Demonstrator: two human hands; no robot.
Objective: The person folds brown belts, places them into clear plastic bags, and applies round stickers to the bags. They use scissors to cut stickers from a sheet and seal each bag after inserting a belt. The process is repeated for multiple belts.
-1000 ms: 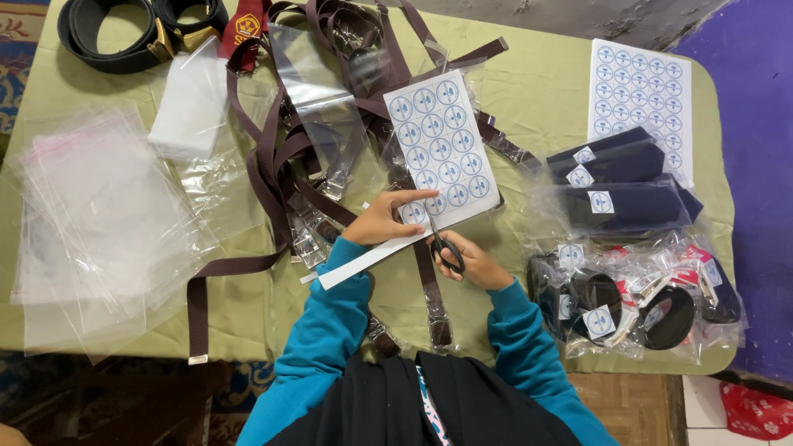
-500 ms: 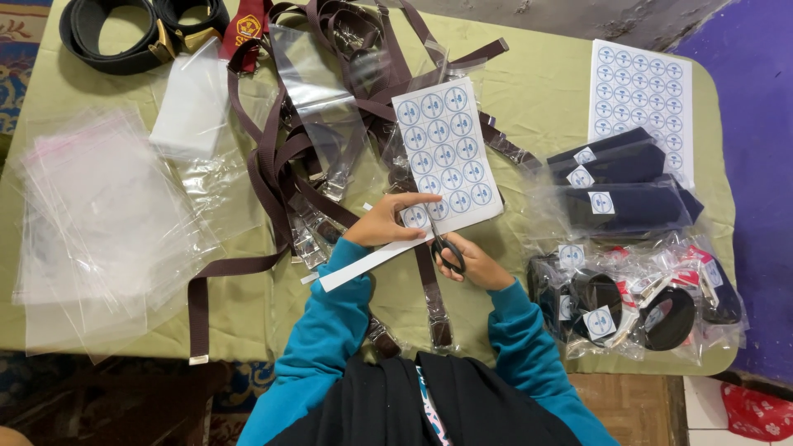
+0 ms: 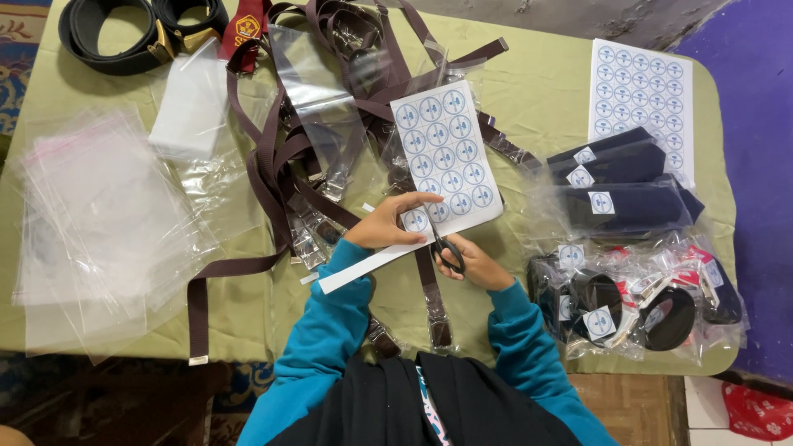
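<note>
Flat paper sticker sheet [image 3: 446, 161], round labels

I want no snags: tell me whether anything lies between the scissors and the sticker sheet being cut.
Nothing visible does. The scissors in the right hand already meet the sticker sheet at its lower edge, and the left hand holds that sheet beside the blades, fingertips close to the cut.

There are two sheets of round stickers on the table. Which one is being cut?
The nearer sticker sheet, held by the left hand; the far-right sheet lies untouched.
</note>
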